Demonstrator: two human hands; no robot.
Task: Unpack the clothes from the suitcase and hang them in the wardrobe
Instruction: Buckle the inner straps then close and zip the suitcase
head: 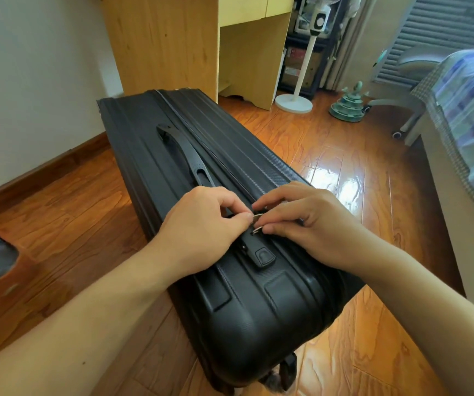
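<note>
Both hands pinched zipper pulls point(256, 222) together: left hand point(201, 232), right hand point(307, 224). Suitcase point(230, 167) seam ran lengthwise, straight away from them.

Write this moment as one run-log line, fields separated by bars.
stage: opening | suitcase: closed, on its side on floor | left hand: pinches zipper pull | right hand: pinches second pull | clothes: not visible

both forearms reach forward — left hand point(201, 232) and right hand point(307, 221) meet, fingertips pinching.
</note>
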